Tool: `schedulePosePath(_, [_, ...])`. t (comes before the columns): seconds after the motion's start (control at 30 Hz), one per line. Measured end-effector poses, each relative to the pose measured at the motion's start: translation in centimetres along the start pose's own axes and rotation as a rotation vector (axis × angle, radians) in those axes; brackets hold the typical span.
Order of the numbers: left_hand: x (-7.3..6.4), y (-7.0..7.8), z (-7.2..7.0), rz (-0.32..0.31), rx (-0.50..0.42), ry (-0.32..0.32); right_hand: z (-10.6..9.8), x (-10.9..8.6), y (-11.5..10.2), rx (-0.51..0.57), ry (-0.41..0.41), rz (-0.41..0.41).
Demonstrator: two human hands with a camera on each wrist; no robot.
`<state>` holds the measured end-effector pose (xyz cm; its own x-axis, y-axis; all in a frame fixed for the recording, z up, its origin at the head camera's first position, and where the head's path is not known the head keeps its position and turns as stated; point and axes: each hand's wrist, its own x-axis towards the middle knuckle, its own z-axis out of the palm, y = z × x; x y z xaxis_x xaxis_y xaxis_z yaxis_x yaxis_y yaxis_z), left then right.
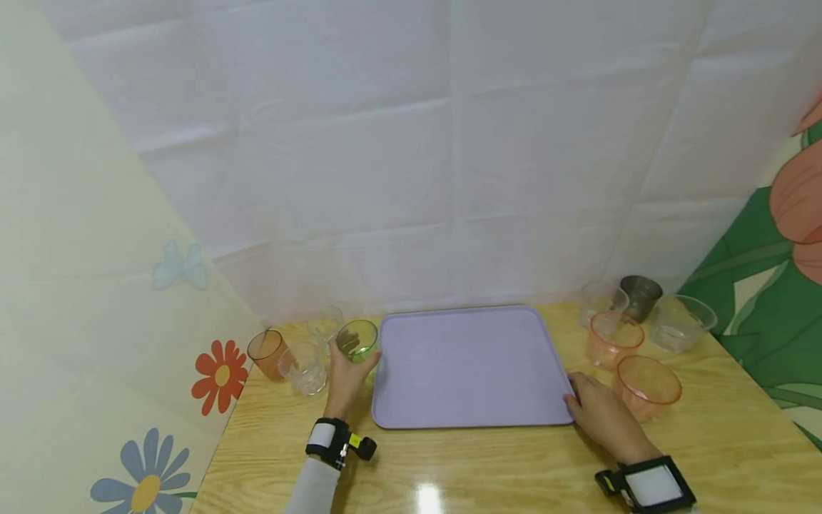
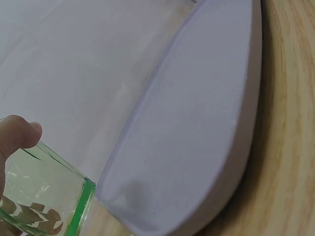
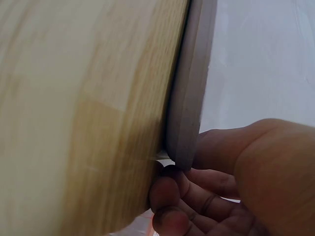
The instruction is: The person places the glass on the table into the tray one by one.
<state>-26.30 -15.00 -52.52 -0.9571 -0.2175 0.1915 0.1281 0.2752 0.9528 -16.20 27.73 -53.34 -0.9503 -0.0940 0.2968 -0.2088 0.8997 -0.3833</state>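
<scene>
Fingers first: those of your left hand (image 1: 349, 375) are curled round the green cup (image 1: 357, 341), just beside the tray's left edge; those of your right hand (image 1: 604, 414) pinch the tray near its near right corner. The table (image 1: 481, 471) bears everything, and its widest room lies along your side, in front of the tray. The lilac tray (image 1: 469, 364) lies flat in the middle; your right-hand grip probably keeps it from sliding. Its raised rim is an edge that the cup's base could catch. Two orange bowls (image 1: 647, 385) stand close beyond your right hand, so there's little room to swing outward there. At left, a clear cup (image 1: 305, 368) and an amber cup (image 1: 267, 352) crowd the cup you hold, which may be why you grip it from the near side.
</scene>
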Motion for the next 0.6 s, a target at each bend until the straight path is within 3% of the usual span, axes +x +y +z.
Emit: schedulePosePath(0.6, [0.5,0.7,1.4,0.045,-0.039,-0.020,-0.1,0.0,-0.2,-0.001,0.001,-0.001])
